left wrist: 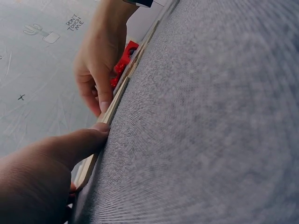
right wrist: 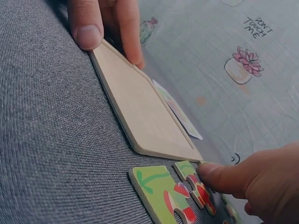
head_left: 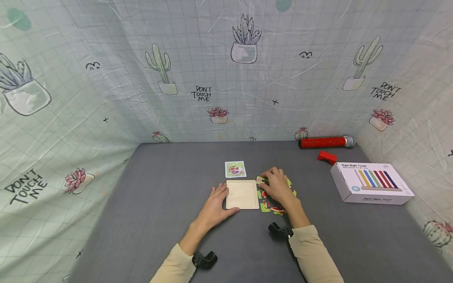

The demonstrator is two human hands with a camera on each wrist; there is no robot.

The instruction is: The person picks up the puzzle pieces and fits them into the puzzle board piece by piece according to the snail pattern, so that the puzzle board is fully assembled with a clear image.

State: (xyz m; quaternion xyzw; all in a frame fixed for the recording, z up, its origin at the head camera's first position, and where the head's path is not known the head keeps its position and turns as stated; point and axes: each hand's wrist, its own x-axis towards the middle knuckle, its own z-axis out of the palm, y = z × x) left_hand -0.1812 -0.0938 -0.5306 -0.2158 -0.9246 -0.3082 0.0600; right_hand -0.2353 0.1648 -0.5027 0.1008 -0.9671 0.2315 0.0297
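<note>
Only partly visible, puzzle pieces (head_left: 265, 206)

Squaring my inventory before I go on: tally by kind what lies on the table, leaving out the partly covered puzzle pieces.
Wooden tray: 1
Picture card: 1
Red microphone: 1
Red block: 1
Box: 1
Total: 5

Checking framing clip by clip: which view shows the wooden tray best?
The head view: it looks down on the wooden tray and shows nearly its whole outline, the left hand at one edge. The right wrist view is closer but slanted, that hand covering part of one end. The left wrist view gives only an edge-on strip.
</note>
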